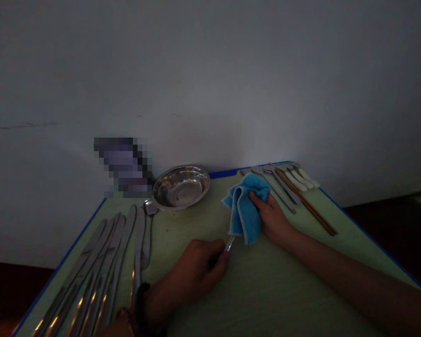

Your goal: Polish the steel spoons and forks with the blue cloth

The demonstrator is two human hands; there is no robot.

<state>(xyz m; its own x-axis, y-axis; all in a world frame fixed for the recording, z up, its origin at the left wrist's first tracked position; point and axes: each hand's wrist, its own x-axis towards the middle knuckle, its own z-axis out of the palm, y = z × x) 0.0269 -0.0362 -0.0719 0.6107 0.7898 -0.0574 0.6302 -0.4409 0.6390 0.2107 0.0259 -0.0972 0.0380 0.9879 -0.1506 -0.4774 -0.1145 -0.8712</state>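
My left hand [200, 266] is closed around a shiny metal utensil handle [229, 243] over the middle of the table. The far end of that utensil disappears into a blue cloth [247, 210] with pale edging, so its kind is hidden. With thumb on top, my right hand [274, 219] grips the cloth, folded about the utensil. Left of my left hand lie several table knives [107, 262] side by side, with a spoon [147, 241] at their right. Close to my right hand are metal cutlery [279, 194] and a pair of wooden chopsticks [308, 206].
A round steel bowl [181, 187] stands at the table's back edge, against the wall. Left of it leans a blurred-out object [124, 166]. Several white-handled utensils [303, 178] lie at the back right corner. The green table [284, 285] has a blue rim.
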